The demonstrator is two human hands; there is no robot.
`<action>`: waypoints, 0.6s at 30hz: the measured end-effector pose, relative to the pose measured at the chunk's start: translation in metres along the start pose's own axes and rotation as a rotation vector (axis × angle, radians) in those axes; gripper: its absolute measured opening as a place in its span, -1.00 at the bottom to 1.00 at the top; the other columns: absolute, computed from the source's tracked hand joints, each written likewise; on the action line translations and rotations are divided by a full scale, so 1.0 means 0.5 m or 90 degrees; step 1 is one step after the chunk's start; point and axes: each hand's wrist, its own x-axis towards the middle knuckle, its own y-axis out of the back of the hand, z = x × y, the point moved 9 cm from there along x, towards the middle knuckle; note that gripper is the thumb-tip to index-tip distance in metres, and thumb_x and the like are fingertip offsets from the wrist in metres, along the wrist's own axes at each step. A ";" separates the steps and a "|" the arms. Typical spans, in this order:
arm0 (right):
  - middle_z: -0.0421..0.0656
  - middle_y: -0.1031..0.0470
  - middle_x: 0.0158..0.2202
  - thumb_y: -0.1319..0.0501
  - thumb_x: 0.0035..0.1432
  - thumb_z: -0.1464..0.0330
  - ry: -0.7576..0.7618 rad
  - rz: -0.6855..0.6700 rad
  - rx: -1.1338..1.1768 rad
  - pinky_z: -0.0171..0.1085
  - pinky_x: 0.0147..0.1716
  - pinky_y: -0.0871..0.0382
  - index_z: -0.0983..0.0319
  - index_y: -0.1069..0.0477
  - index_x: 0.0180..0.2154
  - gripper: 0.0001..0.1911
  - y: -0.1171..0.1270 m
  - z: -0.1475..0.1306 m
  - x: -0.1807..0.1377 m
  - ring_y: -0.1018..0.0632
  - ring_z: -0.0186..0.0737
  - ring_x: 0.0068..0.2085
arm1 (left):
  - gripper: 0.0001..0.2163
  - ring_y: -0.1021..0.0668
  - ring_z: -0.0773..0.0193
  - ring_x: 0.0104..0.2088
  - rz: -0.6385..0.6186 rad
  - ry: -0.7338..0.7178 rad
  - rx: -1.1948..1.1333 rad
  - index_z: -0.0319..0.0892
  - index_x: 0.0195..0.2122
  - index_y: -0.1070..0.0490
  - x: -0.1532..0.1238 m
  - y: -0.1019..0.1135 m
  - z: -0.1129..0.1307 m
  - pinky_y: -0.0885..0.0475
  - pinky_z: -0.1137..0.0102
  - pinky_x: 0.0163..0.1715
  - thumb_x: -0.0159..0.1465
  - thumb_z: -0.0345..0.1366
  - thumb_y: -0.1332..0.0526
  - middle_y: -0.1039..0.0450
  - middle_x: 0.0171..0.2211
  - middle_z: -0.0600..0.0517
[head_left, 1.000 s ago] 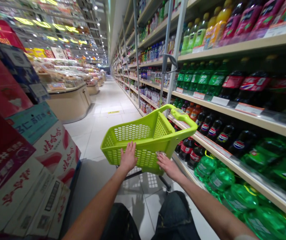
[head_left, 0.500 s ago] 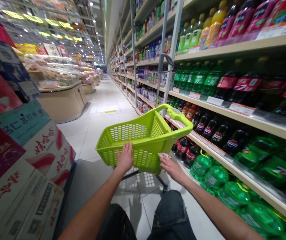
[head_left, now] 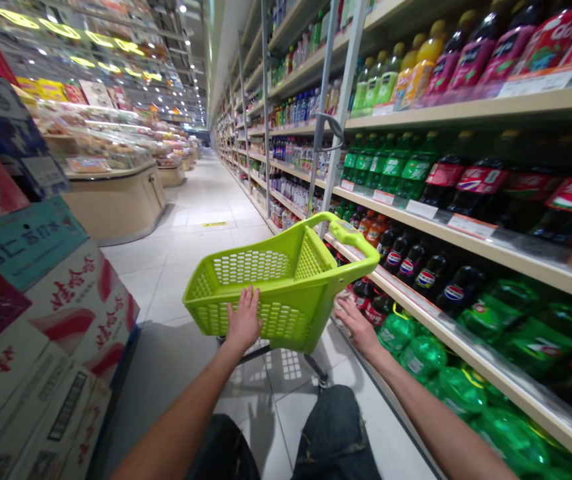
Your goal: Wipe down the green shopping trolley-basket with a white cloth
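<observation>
A lime-green plastic shopping cart [head_left: 286, 313] stands crosswise in front of my knees, its raised handle to the right. My left hand [head_left: 244, 320] is open, its fingers lying against the near side of the basket by the rim. Just right of the basket, my right hand [head_left: 357, 325] is bent around a crumpled white cloth [head_left: 345, 297], which is mostly hidden by the fingers; whether it is fabric or paper I cannot tell. That hand appears apart from the cart side, below the handle. The basket inside that shows holds nothing.
Shelves [head_left: 466, 230] of soda bottles run along the right, with large green bottles [head_left: 421, 353] low beside my right arm. Stacked drink cartons [head_left: 73, 293] stand on the left. Beyond the cart, a tiled aisle [head_left: 201, 193] passes a rounded display counter [head_left: 116, 203].
My right hand has moved right with the white cloth, off the basket's side. My left hand stays on the basket. The view has shifted slightly.
</observation>
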 end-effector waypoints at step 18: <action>-0.10 -0.29 0.07 0.04 0.15 0.53 0.040 0.004 0.059 -0.06 0.10 -0.19 0.18 -0.37 -0.08 -0.64 -0.073 -0.084 0.070 -0.17 -0.23 0.17 | -0.38 0.07 0.11 0.24 0.005 0.032 -0.067 -0.20 0.21 0.12 -0.009 0.006 -0.049 0.08 -0.05 0.13 0.11 -0.33 -0.06 0.19 0.25 -0.08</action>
